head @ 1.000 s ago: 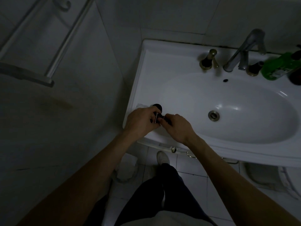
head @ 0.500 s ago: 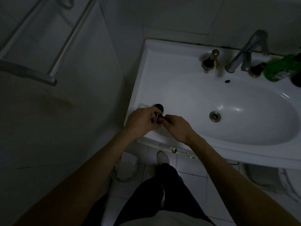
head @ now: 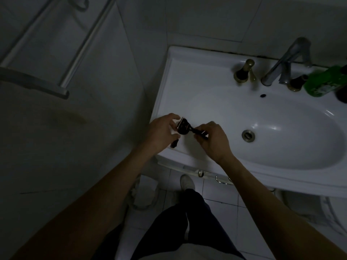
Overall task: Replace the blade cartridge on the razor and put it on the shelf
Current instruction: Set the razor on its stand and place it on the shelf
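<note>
Your view looks down a dim, tiled bathroom wall with a metal towel rack (head: 62, 53) at the upper left. Below it to the right sits the white sink (head: 197, 87), its oval basin holding a round drain (head: 248, 135). At the back rim stands a chrome faucet (head: 285, 61) between two brass-coloured tap handles, the left one (head: 244, 71) clearly upright. A green bottle (head: 324, 81) lies tilted at the far right of the rim.

Both your forearms reach in from the bottom, over your dark trousers and a pale shoe (head: 186, 182) on the tiled floor.

Your right hand (head: 214, 139) is closed in a pinch around the dark handle of the razor (head: 189, 128), which it holds above the sink's front left corner, head pointing left. Your left hand (head: 161, 132) is partly curled, fingers and thumb spread around the razor's head; in this light you cannot tell whether they grip it or only touch it.

The blade cartridge (head: 180, 123) shows as a pale metallic strip at the head's left edge, just beside your left fingertips. A small dark piece (head: 174, 143) lies on the sink's rim under your left hand, too dim to identify.
</note>
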`<state>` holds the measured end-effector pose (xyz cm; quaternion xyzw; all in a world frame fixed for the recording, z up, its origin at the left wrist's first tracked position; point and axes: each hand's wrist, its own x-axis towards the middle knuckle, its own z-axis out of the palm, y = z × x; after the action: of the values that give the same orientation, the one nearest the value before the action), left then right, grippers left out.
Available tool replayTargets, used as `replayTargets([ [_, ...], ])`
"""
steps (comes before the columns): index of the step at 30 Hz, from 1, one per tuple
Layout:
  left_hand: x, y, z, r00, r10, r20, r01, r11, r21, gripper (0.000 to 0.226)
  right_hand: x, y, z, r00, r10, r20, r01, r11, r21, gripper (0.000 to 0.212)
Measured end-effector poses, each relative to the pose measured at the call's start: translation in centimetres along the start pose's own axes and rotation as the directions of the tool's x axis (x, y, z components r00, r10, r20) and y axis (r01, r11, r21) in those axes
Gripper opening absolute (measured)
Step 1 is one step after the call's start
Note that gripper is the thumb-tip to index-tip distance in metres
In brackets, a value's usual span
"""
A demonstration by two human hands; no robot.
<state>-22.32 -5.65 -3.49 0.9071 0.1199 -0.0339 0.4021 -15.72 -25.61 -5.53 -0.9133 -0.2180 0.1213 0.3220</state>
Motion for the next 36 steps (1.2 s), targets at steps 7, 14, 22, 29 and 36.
replayTargets([
  [7,1.2,-1.0,1.5,1.000,-0.010,-0.021,0.014,0.984,0.179,0.055,2.0,-1.2,-1.2,0.985,0.162,-0.057,-0.136,0.940,0.311,0.018],
  [14,1.6,-0.6,2.5,1.000,-0.007,0.002,0.006,0.960,0.279,0.046,3.9,-3.2,-0.9,0.988,0.128,-0.088,-0.094,0.942,0.324,0.013],
  [22,1.6,-0.7,2.5,1.000,0.016,-0.015,-0.011,0.960,0.280,0.043,3.9,-2.9,0.1,0.996,0.056,-0.063,-0.040,0.975,0.218,0.012],
  [29,1.6,-0.9,2.5,1.000,0.017,-0.012,-0.013,0.957,0.291,0.045,4.2,-2.8,0.1,0.999,-0.016,-0.028,0.019,0.990,0.137,0.013],
  [36,1.0,-1.4,2.6,1.000,0.028,-0.006,-0.025,0.960,0.280,0.053,4.1,-2.4,0.2,1.000,-0.018,0.008,0.017,0.991,0.133,0.012],
])
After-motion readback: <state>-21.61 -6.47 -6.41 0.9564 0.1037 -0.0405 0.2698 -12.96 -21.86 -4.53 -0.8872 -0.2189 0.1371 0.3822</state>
